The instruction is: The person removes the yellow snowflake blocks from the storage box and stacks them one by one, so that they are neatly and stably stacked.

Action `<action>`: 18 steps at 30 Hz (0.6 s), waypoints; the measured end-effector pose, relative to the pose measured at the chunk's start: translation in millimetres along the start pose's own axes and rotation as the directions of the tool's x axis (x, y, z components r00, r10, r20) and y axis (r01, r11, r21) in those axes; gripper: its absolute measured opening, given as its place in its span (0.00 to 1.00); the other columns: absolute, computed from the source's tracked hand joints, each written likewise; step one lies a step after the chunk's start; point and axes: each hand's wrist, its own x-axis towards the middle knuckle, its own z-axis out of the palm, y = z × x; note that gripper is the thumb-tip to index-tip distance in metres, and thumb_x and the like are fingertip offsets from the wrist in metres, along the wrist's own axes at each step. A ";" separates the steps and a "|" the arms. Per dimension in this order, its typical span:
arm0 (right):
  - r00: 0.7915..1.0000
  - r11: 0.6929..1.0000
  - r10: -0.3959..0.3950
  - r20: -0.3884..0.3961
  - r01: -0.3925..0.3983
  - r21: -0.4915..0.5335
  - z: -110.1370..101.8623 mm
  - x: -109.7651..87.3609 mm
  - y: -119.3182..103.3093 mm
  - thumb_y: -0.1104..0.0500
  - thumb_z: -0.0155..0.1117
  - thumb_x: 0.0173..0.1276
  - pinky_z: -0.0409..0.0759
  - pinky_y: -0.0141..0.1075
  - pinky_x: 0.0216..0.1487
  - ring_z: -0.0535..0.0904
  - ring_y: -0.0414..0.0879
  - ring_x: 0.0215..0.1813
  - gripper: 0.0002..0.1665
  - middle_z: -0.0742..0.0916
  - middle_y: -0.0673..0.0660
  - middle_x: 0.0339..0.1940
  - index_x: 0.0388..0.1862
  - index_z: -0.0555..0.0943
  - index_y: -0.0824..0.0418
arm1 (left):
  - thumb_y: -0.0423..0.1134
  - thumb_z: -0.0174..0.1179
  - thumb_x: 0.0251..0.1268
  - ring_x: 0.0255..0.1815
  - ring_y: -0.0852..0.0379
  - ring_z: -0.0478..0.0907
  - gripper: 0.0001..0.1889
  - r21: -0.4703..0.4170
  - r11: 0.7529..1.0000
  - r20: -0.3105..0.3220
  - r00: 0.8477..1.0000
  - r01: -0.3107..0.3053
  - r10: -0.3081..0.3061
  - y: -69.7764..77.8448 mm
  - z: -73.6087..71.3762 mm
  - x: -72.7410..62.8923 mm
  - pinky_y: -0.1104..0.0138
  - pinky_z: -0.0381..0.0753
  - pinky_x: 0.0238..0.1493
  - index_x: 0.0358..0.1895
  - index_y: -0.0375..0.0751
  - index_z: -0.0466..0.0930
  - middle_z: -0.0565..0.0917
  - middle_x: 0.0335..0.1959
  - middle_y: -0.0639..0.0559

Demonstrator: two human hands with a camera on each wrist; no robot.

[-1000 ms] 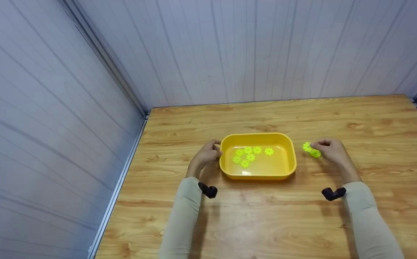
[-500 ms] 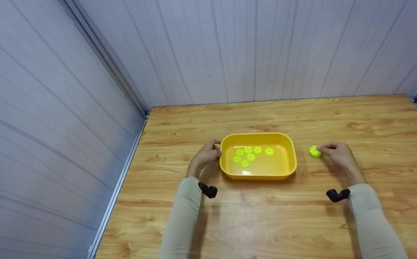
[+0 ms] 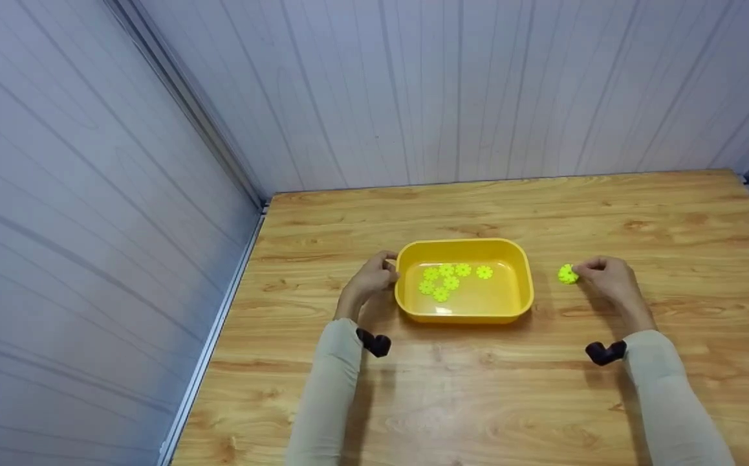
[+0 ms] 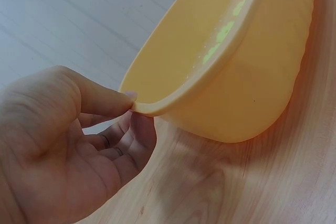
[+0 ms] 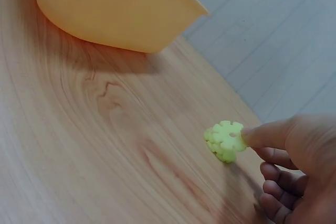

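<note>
A yellow plastic basin [image 3: 465, 320] stands on the wooden table, with several flat neon-yellow flower-shaped pieces [image 3: 441, 294] lying on its floor. My left hand [image 3: 370, 277] grips the basin's left end; in the left wrist view the thumb and fingers pinch its rim [image 4: 152, 107]. To the right of the basin, my right hand [image 3: 610, 281] pinches the edge of a flower-shaped piece [image 5: 230, 135] between thumb and fingertip. That piece sits right over a small stack of similar pieces [image 5: 223, 153], overlapping it in the right wrist view. The other fingers of this hand are curled in.
The wood-grain table [image 3: 478, 401] meets a pale panelled wall [image 3: 413, 90] behind the basin and another wall [image 3: 90, 233] at the left. Black wrist-camera mounts [image 3: 374, 343] stick out from both sleeves.
My right hand has moved slightly right, bringing its flower-shaped piece from beside the other onto the spot above it. My left hand and the basin have stayed in place.
</note>
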 end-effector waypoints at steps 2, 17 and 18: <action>1.000 1.000 0.006 -0.016 -0.006 -0.013 0.5 0.1 -0.5 0.43 0.56 0.69 0.73 0.32 0.33 0.71 0.44 0.36 0.27 0.80 0.59 0.44 0.50 0.77 0.66 | 0.27 0.48 0.65 0.34 0.56 0.67 0.23 0.007 1.000 -0.003 1.000 0.003 -0.003 -0.1 0.0 0.1 0.52 0.74 0.50 0.65 0.37 0.64 0.68 0.34 0.50; 0.996 0.995 -0.032 -0.083 0.024 -0.092 6.8 -1.1 -1.2 0.48 0.56 0.69 0.72 0.32 0.34 0.74 0.47 0.37 0.23 0.82 0.64 0.45 0.46 0.80 0.68 | 0.26 0.48 0.64 0.36 0.55 0.68 0.24 0.019 1.000 -0.009 1.000 0.015 -0.015 0.6 -0.6 0.2 0.52 0.75 0.51 0.65 0.38 0.64 0.70 0.36 0.49; 0.996 0.995 -0.033 -0.084 0.025 -0.094 7.3 -0.7 -1.0 0.48 0.56 0.70 0.72 0.33 0.34 0.74 0.47 0.37 0.23 0.82 0.65 0.45 0.46 0.80 0.68 | 0.26 0.48 0.64 0.36 0.55 0.68 0.24 0.016 1.000 -0.010 1.000 0.016 -0.016 0.4 -0.6 0.3 0.52 0.74 0.52 0.65 0.38 0.64 0.69 0.36 0.49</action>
